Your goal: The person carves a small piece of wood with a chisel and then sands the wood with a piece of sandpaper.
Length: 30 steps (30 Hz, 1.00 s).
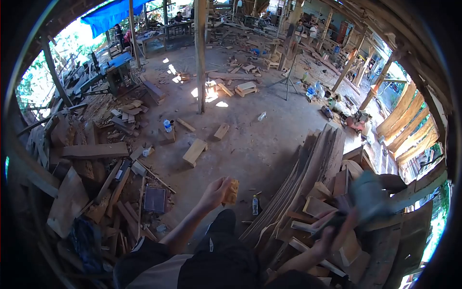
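My left hand is closed around a small yellow-brown wooden piece, held out above my knee. Its surface looks uneven, perhaps carved. On the right, my right hand is wrapped round the dark grip of a grey-green tool. Motion smears the tool, so its exact kind cannot be made out. It is over a heap of wooden offcuts, apart from the piece in my left hand. A clear plastic bottle stands on the floor between my hands.
Long planks lean along my right side. Scrap wood is heaped at the left, near a dark square box. Wooden blocks lie on the floor ahead. A post rises beyond. Several people are far back.
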Tool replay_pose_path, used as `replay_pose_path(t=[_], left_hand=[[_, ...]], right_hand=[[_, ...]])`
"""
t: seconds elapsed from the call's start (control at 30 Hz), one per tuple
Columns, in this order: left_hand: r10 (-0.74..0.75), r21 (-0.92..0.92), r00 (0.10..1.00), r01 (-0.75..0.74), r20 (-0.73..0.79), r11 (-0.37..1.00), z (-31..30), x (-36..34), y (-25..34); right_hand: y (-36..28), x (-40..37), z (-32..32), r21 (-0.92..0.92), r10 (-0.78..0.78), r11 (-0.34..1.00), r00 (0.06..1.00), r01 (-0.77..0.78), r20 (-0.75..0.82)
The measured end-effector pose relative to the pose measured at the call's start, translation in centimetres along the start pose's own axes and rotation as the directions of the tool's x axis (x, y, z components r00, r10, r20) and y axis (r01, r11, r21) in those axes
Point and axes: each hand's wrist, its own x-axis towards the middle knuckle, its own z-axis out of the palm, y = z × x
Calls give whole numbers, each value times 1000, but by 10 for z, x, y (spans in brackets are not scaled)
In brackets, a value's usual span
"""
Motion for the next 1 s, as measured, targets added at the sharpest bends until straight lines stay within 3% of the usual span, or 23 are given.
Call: replay_pose_path(t=[0.03, 0.07, 0.1, 0.13, 0.17, 0.2, 0.27, 0.3, 0.33, 0.37, 0.4, 0.43, 0.5, 0.63, 0.7, 0.8, 0.87, 0.9, 0.97, 1.0], left_hand=[[-42, -14, 999, 43, 20, 999, 2, -3, 6], [-87, -24, 995, 88, 39, 996, 4, -6, 10], [-90, -45, 995, 93, 49, 995, 4, -6, 6], [-99, -36, 994, 101, 42, 994, 5, -4, 1], [-34, -26, 999, 34, 20, 999, 4, -1, -8], [31, -14, 1000, -31, 2, 999, 2, 1, -17], [47, -3, 999, -47, 6, 999, -5, 1, -24], [22, -23, 1000, -22, -3, 999, -8, -3, -18], [-2, -43, 1000, 1, -4, 999, -10, -4, -15], [-75, -124, 997, 77, 16, 989, -13, -4, -17], [-81, -107, 994, 88, 67, 990, -17, -5, -17], [-76, -139, 996, 83, 53, 987, -20, -7, -16], [-89, -165, 995, 94, 37, 982, -23, -7, -12], [-95, -192, 990, 113, 102, 975, -35, -7, -31], [-104, -246, 995, 101, 2, 964, -36, -7, -31], [-104, -227, 995, 98, -12, 969, -37, -5, -33], [-112, -172, 994, 108, -12, 979, -27, -10, -9], [-105, -128, 994, 100, -31, 987, -25, -13, 0], [-113, -103, 994, 112, -11, 988, -29, -11, -7], [-89, -105, 996, 89, -3, 991, -28, -8, -6]], right_hand=[[-30, -3, 13, -592, 259, 798, 952, -117, 162], [-52, -7, 20, -957, 544, 288, 829, -37, 132], [-45, -8, 25, -955, 551, 295, 824, -45, 132], [-31, -6, 32, -638, 250, 770, 913, 15, 322], [-21, -2, 39, -126, -117, 979, 945, 162, 305], [-19, 6, 40, -121, -110, 981, 948, 152, 298], [-16, 26, 29, -299, 104, 952, 838, 72, 536], [-15, 32, 26, -406, 208, 913, 799, 48, 564], [-12, 34, 23, -426, 231, 904, 807, 29, 544], [-7, 33, 20, -516, 350, 855, 796, -57, 493], [-2, 31, 15, -603, 464, 785, 781, -142, 419], [4, 27, 9, -634, 482, 756, 795, -165, 367], [17, 18, -6, -821, 592, 535, 782, -200, 195], [27, -2, -34, -871, 620, 404, 783, -280, 36], [29, -7, -49, -885, 632, 329, 773, -330, -54], [34, -16, -73, -882, 638, 235, 749, -409, -177], [40, -25, -92, -912, 537, 255, 831, -323, -144], [37, -26, -97, -906, 562, 239, 811, -350, -165], [35, -23, -108, -837, 530, 423, 844, -347, -82], [35, -24, -111, -835, 538, 416, 838, -360, -93]])
